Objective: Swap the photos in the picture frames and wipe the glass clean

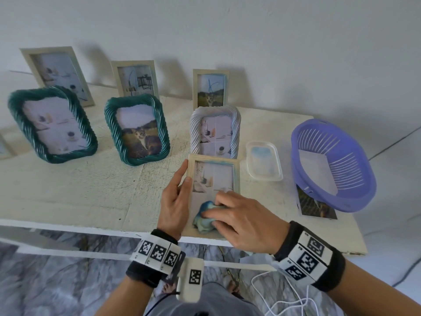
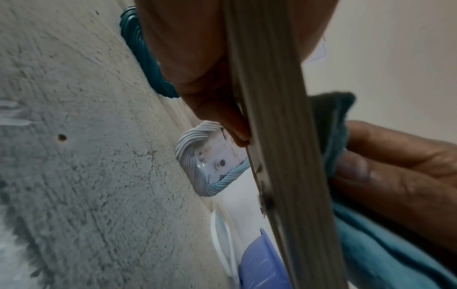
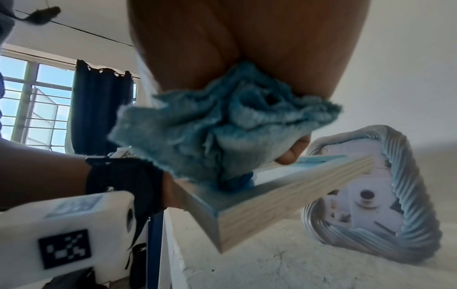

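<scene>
Left hand (image 1: 174, 199) gripping the frame (image 1: 236, 169) edge, right hand (image 1: 239, 221) bunching the cloth (image 1: 201, 216) on glass. Best kept firm, stroking corner to corner, light pressure.

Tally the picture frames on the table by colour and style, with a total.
Plain beige wooden frames: 4
Teal twisted-rope frames: 2
White twisted-rope frame: 1
Total: 7, leaving out the cropped object at the left edge.
</scene>
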### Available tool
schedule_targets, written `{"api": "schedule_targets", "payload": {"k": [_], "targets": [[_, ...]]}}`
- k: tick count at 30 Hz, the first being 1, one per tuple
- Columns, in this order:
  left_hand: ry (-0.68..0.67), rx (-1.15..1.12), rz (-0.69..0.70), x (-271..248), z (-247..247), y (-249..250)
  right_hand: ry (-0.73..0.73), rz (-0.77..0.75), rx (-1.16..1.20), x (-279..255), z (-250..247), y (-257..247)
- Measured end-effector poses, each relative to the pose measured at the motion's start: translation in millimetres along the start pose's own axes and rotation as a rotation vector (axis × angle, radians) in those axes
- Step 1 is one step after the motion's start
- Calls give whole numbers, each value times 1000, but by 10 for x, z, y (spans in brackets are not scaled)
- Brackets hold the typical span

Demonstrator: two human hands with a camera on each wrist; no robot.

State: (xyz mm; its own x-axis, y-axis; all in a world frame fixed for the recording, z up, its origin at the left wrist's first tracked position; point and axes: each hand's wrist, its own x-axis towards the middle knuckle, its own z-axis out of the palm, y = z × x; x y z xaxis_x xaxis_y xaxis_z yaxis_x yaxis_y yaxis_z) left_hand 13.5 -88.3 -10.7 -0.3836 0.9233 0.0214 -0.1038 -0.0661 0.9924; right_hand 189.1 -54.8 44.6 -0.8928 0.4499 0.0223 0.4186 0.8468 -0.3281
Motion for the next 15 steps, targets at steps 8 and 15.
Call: {"api": "schedule_targets", "payload": {"k": [8,15], "targets": [[33,14,15,70,-159,-97,347,213,396,12,-303,368],[55,22,-20,66,-222,-93,672,511,770,70,-260,928]]}}
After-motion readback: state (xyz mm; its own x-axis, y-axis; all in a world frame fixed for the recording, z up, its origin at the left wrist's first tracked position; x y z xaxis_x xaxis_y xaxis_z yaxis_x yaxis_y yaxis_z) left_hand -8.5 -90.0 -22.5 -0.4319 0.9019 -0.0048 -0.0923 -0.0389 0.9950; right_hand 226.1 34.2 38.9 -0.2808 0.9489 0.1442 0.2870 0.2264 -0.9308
